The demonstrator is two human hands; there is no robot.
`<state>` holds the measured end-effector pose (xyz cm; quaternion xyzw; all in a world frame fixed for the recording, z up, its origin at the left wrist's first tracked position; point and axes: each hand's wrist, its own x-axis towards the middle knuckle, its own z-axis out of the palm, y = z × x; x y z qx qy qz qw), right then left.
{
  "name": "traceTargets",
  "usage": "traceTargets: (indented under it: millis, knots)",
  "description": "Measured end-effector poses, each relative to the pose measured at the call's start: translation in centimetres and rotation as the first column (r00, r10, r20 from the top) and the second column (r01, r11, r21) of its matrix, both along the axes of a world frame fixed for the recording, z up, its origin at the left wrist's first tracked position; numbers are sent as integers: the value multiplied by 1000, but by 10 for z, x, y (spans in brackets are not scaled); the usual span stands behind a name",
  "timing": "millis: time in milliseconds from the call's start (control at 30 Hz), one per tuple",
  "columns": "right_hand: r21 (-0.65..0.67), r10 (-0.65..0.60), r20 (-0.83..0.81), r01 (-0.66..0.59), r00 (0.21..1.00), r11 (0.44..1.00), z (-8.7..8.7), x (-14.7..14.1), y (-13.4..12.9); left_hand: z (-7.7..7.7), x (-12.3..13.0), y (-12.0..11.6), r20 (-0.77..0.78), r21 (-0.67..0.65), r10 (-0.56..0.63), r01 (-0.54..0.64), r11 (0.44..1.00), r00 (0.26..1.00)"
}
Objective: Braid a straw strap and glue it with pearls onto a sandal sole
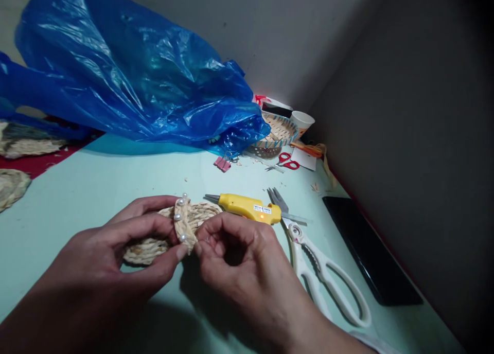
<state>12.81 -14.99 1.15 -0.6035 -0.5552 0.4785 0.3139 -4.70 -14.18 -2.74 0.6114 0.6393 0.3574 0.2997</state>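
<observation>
A small braided-straw slipper (143, 251) is held over the table in front of me. Across its oval sole runs a straw strap (182, 221) set with several white pearl beads. My left hand (127, 246) grips the slipper, its thumb pressing near the strap's lower end and its fingers at the upper side. At the strap's right edge, the thumb and fingertips of my right hand (239, 256) are pinched together, touching the straw; what lies between them is hidden. Just beyond the right hand lies a yellow glue gun (247, 208) with its orange light on.
White-handled kitchen scissors (332, 277) and a black phone (370, 251) lie to the right. Farther back are red-handled scissors (288, 161), a pink binder clip (222, 163), a woven basket (280, 130) and a paper cup (302, 120). A large blue plastic bag (127, 66) fills the back left.
</observation>
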Motion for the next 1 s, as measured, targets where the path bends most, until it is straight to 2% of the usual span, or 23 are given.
traceTargets:
  millis: [100, 167, 367, 500, 600, 700, 767, 867, 933, 1000]
  knots:
    - [11, -1, -23, 1, 1000, 1000, -2, 1, 0, 1, -2, -1, 74, -116, -28, 37, 993, 997]
    - [36, 12, -52, -10, 999, 999, -3, 2, -2, 2, -3, 0, 107, -119, -47, 60, 991, 993]
    - [257, 67, -221, -8, 973, 966, -6, 10, -11, 4, 0, 1, 123, -166, -13, 33, 986, 992]
    - [396, 116, -148, -48, 982, 917, 0, 14, -13, -8, -7, 6, 144, -108, -25, 40, 993, 989]
    - [379, 109, -96, -64, 989, 923, 4, 16, -13, -21, -15, 13, 107, -98, -69, 80, 992, 992]
    - [399, 111, -21, -94, 994, 912, 3, 15, -13, -25, -15, 16, 20, -26, -73, 74, 997, 997]
    - [470, 106, 37, -111, 994, 876, 0, 13, -13, -21, -10, 14, 32, 5, -53, 52, 999, 998]
    - [617, 55, 93, -101, 994, 781, -5, 11, -13, -10, -1, 10, 10, 10, -60, 60, 998, 998]
    - [673, 28, 145, -119, 989, 730, -8, 10, -13, -5, 3, 9, -21, 21, -29, 30, 999, 999]
    - [695, 4, 215, -157, 977, 702, -12, 8, -14, -4, 2, 9, -24, 32, 7, -6, 999, 1000]
